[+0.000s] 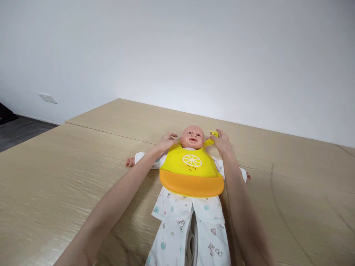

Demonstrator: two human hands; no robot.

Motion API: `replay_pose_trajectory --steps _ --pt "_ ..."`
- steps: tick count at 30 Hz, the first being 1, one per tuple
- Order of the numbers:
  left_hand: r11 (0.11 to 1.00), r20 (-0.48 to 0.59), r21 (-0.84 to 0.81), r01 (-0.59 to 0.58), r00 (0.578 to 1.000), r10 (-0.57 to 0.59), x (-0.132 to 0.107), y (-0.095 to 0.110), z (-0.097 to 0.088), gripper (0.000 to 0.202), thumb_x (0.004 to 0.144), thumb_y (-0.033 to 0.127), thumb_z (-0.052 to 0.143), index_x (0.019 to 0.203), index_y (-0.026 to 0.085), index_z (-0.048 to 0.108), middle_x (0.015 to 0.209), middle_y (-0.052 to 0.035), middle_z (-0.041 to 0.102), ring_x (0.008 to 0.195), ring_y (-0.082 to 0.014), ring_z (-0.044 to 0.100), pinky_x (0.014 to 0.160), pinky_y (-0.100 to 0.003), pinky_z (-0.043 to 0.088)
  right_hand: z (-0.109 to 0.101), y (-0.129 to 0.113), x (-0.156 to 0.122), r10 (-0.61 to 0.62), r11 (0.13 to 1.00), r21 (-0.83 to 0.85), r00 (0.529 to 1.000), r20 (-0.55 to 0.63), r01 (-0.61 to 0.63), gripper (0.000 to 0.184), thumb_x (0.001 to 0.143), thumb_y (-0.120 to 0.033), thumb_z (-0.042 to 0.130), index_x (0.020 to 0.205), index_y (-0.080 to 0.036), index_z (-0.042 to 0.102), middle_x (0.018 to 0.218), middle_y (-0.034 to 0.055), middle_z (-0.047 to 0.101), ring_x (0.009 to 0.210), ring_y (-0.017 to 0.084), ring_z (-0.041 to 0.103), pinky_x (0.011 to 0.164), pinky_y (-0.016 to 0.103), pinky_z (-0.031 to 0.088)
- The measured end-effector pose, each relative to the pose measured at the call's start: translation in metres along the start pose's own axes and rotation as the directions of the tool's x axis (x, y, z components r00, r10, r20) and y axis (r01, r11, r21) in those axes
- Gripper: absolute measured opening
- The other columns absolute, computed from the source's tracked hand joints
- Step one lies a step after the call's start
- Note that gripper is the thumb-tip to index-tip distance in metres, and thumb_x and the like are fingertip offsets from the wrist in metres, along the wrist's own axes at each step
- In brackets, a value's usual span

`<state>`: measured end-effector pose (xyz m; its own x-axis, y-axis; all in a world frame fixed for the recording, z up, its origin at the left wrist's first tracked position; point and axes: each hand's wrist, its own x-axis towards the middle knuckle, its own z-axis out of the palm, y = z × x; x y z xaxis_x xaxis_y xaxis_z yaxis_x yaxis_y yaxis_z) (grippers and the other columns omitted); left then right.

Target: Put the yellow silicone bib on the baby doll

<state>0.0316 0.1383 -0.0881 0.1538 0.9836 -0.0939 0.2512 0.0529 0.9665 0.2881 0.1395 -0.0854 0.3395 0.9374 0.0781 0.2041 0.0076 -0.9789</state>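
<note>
A baby doll (pixel 192 136) lies on its back on the wooden table, dressed in white patterned pyjamas (pixel 183 218). Over its chest sits a yellow silicone bib (pixel 191 166) with a lemon-slice print and an orange catch pocket (pixel 191 183). My right hand (pixel 221 142) pinches the bib's raised neck strap (pixel 212 139) beside the doll's head, and the strap's tip shows above my fingers. My left hand (pixel 166 142) grips the bib's other shoulder next to the doll's neck. The strap's far end on that side is hidden behind my fingers.
The light wood table (pixel 55 173) is made of joined panels, with a seam running across it. A white wall (pixel 177 55) rises behind its far edge. Dark floor (pixel 19 133) shows at the far left, below a wall plate (pixel 47 98).
</note>
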Motion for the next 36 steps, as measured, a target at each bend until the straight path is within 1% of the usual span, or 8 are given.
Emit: replay_pose_trajectory --steps 4,9,13,17,23,27,30,36 --pt "0.999 0.014 -0.033 -0.039 0.999 0.04 -0.001 0.004 0.0 0.038 0.058 0.016 0.057 0.096 0.017 0.059 0.08 -0.0039 0.062 0.069 -0.0163 0.056 0.056 -0.025 0.041 -0.003 -0.009 -0.011 0.109 0.989 0.098 0.992 0.066 -0.115 0.082 0.066 -0.022 0.063 0.139 -0.016 0.028 0.112 0.0113 0.061 0.089 0.016 0.063 0.065 0.021 0.051" --pt "0.994 -0.002 -0.077 -0.075 0.997 0.075 0.002 0.005 -0.001 0.033 0.056 0.014 0.053 0.087 0.017 0.062 0.075 -0.0033 0.062 0.064 -0.0156 0.055 0.054 -0.025 0.04 -0.01 -0.009 -0.017 0.152 0.988 0.012 0.975 0.164 -0.156 0.079 0.063 -0.03 0.071 0.133 -0.019 0.037 0.108 0.0094 0.063 0.097 0.019 0.061 0.067 0.022 0.051" --pt "0.983 0.017 -0.171 -0.069 0.997 0.073 -0.001 0.009 0.0 0.027 0.055 0.017 0.055 0.082 0.018 0.061 0.071 -0.0009 0.06 0.061 -0.0145 0.054 0.053 -0.025 0.039 -0.013 -0.003 -0.02 0.159 0.983 0.049 0.955 0.252 -0.177 0.077 0.064 -0.021 0.065 0.135 -0.022 0.035 0.104 0.0078 0.064 0.093 0.019 0.062 0.071 0.026 0.052" --pt "0.98 0.045 -0.183 -0.079 0.995 0.088 -0.007 0.015 0.001 0.014 0.055 0.02 0.058 0.069 0.017 0.057 0.067 0.001 0.057 0.059 -0.0126 0.052 0.052 -0.024 0.038 -0.011 -0.003 -0.023 0.159 0.983 0.052 0.963 0.215 -0.174 0.077 0.063 -0.019 0.063 0.135 -0.022 0.034 0.1 0.0076 0.063 0.081 0.018 0.063 0.066 0.027 0.052" --pt "0.992 0.021 -0.08 -0.095 0.995 0.097 -0.007 0.016 0.001 0.021 0.053 0.015 0.056 0.074 0.017 0.058 0.071 0.001 0.06 0.057 -0.0111 0.05 0.052 -0.023 0.036 -0.005 -0.009 -0.018 0.109 0.987 0.114 0.993 0.035 -0.112 0.068 0.061 -0.022 0.065 0.125 -0.02 0.043 0.09 0.0062 0.063 0.065 0.014 0.059 0.054 0.022 0.046" --pt "0.99 -0.056 -0.041 -0.134 0.99 0.132 -0.003 0.015 0.002 0.019 0.056 0.015 0.054 0.074 0.017 0.059 0.076 -0.0004 0.062 0.063 -0.0124 0.053 0.053 -0.022 0.037 -0.005 -0.013 -0.016 0.046 0.988 0.149 0.999 0.008 -0.046 0.058 0.062 -0.02 0.063 0.119 -0.018 0.048 0.086 0.007 0.064 0.062 0.015 0.059 0.054 0.024 0.046" --pt "0.981 -0.11 -0.083 -0.174 0.98 0.164 -0.004 0.018 0.002 0.021 0.057 0.014 0.053 0.076 0.017 0.058 0.084 -0.0011 0.064 0.066 -0.013 0.054 0.055 -0.022 0.039 -0.005 -0.017 -0.017 -0.003 0.985 0.172 1.0 -0.003 0.003 0.051 0.064 -0.019 0.059 0.114 -0.017 0.049 0.086 0.0076 0.065 0.063 0.015 0.06 0.056 0.024 0.047" --pt "0.966 -0.217 -0.051 -0.254 0.947 0.238 -0.009 0.028 0.002 0.022 0.061 0.015 0.052 0.082 0.019 0.058 0.096 -0.002 0.064 0.078 -0.0156 0.057 0.063 -0.024 0.044 0.0 -0.024 -0.02 -0.185 0.942 0.266 0.977 -0.104 0.206 0.043 0.066 -0.025 0.06 0.106 -0.014 0.052 0.091 0.0093 0.065 0.072 0.014 0.06 0.062 0.024 0.047"
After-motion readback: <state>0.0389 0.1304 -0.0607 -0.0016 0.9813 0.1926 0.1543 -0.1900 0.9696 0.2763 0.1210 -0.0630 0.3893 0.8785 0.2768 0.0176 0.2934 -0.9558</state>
